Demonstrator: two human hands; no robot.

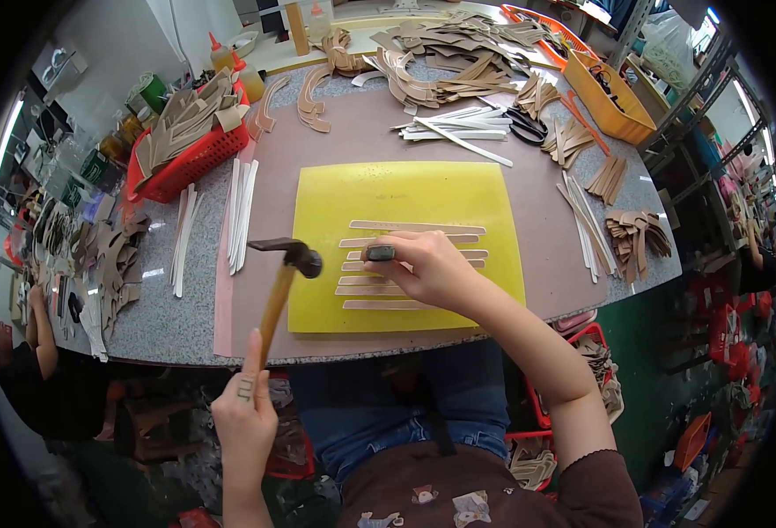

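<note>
My left hand (245, 412) is closed around the wooden handle of a hammer (276, 310), index finger stretched along it. The dark head is raised left of a yellow cutting board (405, 192). Over the board, my right hand (430, 269) pinches a metal punch (380, 253), seen from its dark top end; its lower tip is hidden beneath the fingers. Several narrow tan leather strips (418, 227) lie in roughly parallel rows on the board, the middle ones partly covered by my right hand.
White strips (463, 125) and black-handled scissors (526, 128) lie behind the board. Leather pieces are heaped at the back (471, 48) and right (636, 238). A red basket (196, 158) stands left, an orange bin (610, 99) right. Another person (31, 361) works at far left.
</note>
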